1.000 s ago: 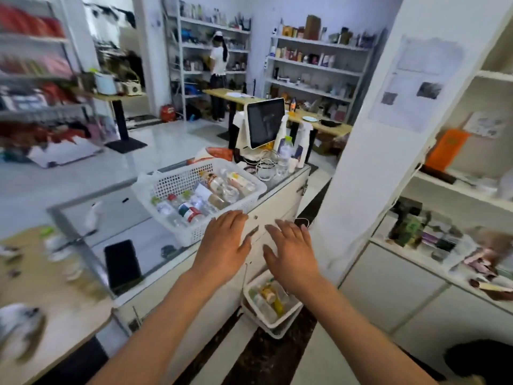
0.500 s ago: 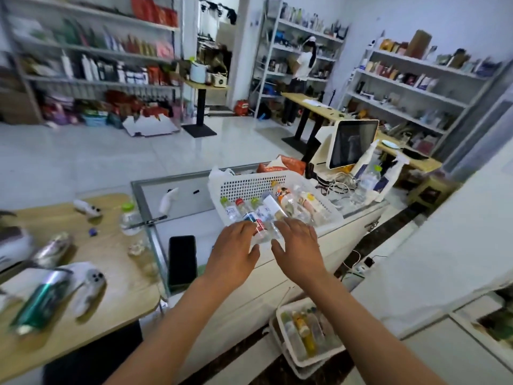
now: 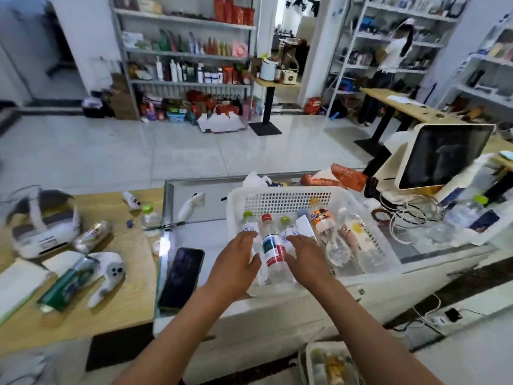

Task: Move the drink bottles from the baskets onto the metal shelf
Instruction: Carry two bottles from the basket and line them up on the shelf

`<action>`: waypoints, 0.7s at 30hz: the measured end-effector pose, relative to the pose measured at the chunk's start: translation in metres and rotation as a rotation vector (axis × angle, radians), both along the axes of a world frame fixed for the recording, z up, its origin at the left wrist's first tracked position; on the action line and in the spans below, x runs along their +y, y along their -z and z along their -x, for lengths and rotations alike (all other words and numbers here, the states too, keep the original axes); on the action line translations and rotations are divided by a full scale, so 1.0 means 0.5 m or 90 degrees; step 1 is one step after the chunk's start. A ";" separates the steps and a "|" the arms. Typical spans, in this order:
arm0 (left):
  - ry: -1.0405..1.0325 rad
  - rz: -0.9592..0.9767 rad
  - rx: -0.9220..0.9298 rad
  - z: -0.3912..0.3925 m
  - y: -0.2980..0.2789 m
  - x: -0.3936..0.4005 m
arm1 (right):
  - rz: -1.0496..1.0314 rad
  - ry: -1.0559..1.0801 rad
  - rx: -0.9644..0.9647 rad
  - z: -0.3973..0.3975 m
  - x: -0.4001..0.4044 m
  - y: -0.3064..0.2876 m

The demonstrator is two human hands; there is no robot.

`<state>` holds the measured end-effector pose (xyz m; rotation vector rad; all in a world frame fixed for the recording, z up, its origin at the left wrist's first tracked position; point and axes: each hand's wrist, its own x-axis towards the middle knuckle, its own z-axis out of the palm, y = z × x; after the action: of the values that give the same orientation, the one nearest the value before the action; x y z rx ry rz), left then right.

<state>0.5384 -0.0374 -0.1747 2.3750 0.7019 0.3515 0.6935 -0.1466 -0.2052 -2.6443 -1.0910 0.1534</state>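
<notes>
Shop counter (image 3: 277, 307) | white basket (image 3: 288, 200) of bottles | left hand (image 3: 236, 262), right hand (image 3: 308, 257) spread, empty, flanking red-capped bottle (image 3: 273, 248)

both forearms bare all the way to the bottom frame edge, no sleeves visible; left hand (image 3: 236, 266) and right hand (image 3: 308, 259) bare too, no gloves, no rings, no watch or wristband; nails short, unpainted as far as the blur allows

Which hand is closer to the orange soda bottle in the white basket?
Right. The right hand lies just left of the orange soda bottle; the left hand is farther left, past the red-capped bottle.
</notes>
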 end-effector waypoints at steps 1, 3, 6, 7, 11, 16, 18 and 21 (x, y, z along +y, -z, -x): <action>-0.020 0.005 0.016 -0.023 0.005 0.000 | 0.008 -0.009 0.017 -0.028 0.000 0.008; -0.057 0.012 0.045 -0.065 0.017 0.002 | 0.019 -0.019 0.058 -0.074 0.006 0.025; -0.129 0.063 0.093 -0.128 0.039 0.001 | 0.066 -0.007 0.085 -0.127 0.015 0.045; -0.155 0.081 0.118 -0.143 0.047 0.003 | 0.081 0.000 0.093 -0.138 0.018 0.051; -0.220 0.139 0.235 -0.197 0.087 0.012 | 0.148 -0.009 0.129 -0.170 0.028 0.074; -0.231 0.142 0.365 -0.235 0.120 0.022 | 0.157 0.018 0.213 -0.204 0.051 0.075; -0.241 0.126 0.383 -0.251 0.125 0.027 | 0.165 0.029 0.251 -0.218 0.058 0.071; -0.272 0.105 0.449 -0.280 0.137 0.029 | 0.199 0.022 0.259 -0.220 0.068 0.070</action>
<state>0.6786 -0.0228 -0.2432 2.1564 1.5002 -0.3899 0.8036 -0.1125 -0.2401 -2.7128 -0.9432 0.8765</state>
